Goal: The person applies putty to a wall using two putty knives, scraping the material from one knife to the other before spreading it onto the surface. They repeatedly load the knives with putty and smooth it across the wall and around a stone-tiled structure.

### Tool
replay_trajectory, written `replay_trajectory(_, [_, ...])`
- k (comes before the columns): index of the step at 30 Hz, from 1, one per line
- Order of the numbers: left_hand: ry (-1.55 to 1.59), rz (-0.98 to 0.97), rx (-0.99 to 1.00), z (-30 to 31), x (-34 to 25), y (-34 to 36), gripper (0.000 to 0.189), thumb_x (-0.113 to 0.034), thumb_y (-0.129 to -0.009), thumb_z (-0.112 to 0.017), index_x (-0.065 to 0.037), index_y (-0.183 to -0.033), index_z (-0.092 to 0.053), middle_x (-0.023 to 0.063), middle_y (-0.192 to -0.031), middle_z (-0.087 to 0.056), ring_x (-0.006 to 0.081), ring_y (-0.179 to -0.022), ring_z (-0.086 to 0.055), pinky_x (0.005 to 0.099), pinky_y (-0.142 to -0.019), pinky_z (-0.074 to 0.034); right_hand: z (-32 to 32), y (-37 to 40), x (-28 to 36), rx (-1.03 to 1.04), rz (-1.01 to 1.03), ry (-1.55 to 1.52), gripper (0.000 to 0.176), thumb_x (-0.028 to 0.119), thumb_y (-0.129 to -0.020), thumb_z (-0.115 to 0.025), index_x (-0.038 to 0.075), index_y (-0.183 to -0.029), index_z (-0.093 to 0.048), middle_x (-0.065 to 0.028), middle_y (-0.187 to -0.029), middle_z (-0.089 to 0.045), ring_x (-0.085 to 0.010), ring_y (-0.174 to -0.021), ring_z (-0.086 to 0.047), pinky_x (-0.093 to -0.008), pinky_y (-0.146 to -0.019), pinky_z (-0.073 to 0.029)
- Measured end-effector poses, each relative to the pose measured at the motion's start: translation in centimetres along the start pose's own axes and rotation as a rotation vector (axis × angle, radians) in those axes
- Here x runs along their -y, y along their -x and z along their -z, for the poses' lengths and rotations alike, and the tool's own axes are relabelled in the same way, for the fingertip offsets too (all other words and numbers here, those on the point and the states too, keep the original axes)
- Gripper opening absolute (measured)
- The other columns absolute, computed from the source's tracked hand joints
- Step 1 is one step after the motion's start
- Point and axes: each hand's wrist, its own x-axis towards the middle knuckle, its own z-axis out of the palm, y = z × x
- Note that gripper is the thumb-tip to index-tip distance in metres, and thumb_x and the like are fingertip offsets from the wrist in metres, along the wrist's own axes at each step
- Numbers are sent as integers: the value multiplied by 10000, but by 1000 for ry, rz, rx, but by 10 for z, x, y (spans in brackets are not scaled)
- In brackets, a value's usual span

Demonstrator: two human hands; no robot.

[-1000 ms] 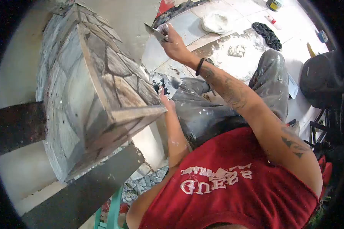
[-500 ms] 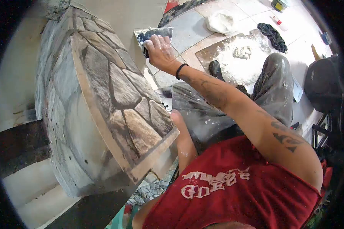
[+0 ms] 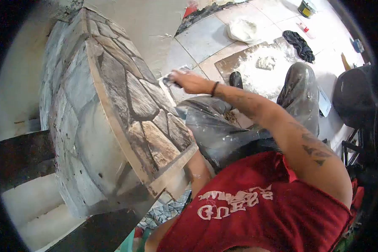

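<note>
My right hand (image 3: 190, 82), slightly blurred, is closed round a wide putty knife (image 3: 171, 80) smeared with white. The blade is seen nearly edge-on, close to the right border of the stone-patterned panel (image 3: 138, 98). Irregular grey and tan stone shapes with dark joints cover that panel, and a plain tan strip runs along its edge. On the near side, my left forearm (image 3: 198, 170) reaches up behind the panel's lower corner. The panel hides the fingers of my left hand.
A board (image 3: 227, 63) covered in white powder lies on the tiled floor beyond my knees. Near it are an open white bag (image 3: 242, 30), a dark cloth (image 3: 299, 45) and a small tub (image 3: 307, 8). A black rounded object (image 3: 355, 96) stands at the right.
My right hand has come down and nearer with the putty knife, from the wall side beyond the panel to the panel's right border. The blade has turned from broadside to nearly edge-on.
</note>
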Motion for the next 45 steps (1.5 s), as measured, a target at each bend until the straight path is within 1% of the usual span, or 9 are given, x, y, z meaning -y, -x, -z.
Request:
replay_trajectory(14, [-287,-100,146,21,2,39,275,-110,-867,-519,58,-1084,-519,112,-1032,-575,226,-917,-568,339,-837,-461,90,-52,87,-887,199,576,415,47,-673,-571,150,-1072,-524,-73,-1032,-506,-284,-959,-467,-442,-817,-312])
replay_trajectory(17, [-1306,-758,458,76,1,29,228,-124,-895,-496,69,-1006,-544,84,-955,-578,162,-869,-553,288,-801,-454,71,-72,77,-877,141,645,401,70,-671,-574,157,-1060,-533,-68,-1013,-505,-276,-927,-470,-435,-798,-310])
replay_trajectory(21, [-1099,-533,390,67,2,24,176,-78,-880,-502,74,-949,-558,99,-905,-588,161,-838,-556,280,-797,-450,40,-79,44,-919,147,608,431,70,-624,-593,155,-1044,-548,-64,-1007,-496,-266,-918,-468,-436,-791,-310])
replay_trajectory(25, [-1320,-994,447,83,4,29,301,-96,-835,-551,21,-1108,-508,141,-1057,-546,186,-1021,-506,344,-878,-425,-7,-66,28,-802,116,575,412,83,-628,-599,123,-1037,-566,-99,-1010,-490,-278,-931,-467,-440,-789,-318])
replay_trajectory(29, [-888,-512,326,84,9,27,325,-31,-773,-599,58,-1076,-525,162,-1035,-562,200,-976,-526,352,-872,-430,-56,-51,8,-518,139,573,483,152,-666,-593,101,-1143,-539,-130,-1084,-520,-282,-986,-488,-453,-805,-331])
replay_trajectory(33, [-1292,-892,536,51,1,47,179,-10,-814,-537,97,-953,-573,140,-929,-601,172,-821,-558,312,-774,-466,-81,-36,1,-276,157,486,482,167,-699,-599,96,-1165,-501,-113,-1082,-514,-276,-994,-493,-458,-832,-340])
replay_trajectory(37, [-1161,-699,470,52,6,40,233,-69,-859,-486,84,-1019,-557,135,-972,-596,191,-880,-565,313,-810,-458,-39,-25,6,-29,276,397,470,113,-715,-562,77,-1177,-485,-153,-1125,-489,-312,-1039,-480,-455,-909,-333])
replay_trajectory(39, [-587,-162,379,41,7,40,262,-92,-855,-498,71,-1054,-548,129,-1005,-592,217,-913,-572,327,-835,-457,-24,1,-5,-94,353,273,515,21,-706,-514,51,-1215,-441,-191,-1183,-455,-359,-1111,-439,-440,-976,-320])
replay_trajectory(45, [-329,213,396,-43,22,117,325,14,-756,-593,17,-1080,-572,97,-1065,-599,202,-975,-577,339,-870,-455,149,84,5,-120,-315,-757,361,-46,-695,-524,24,-1047,-562,-92,-899,-585,-236,-951,-556,-364,-880,-439])
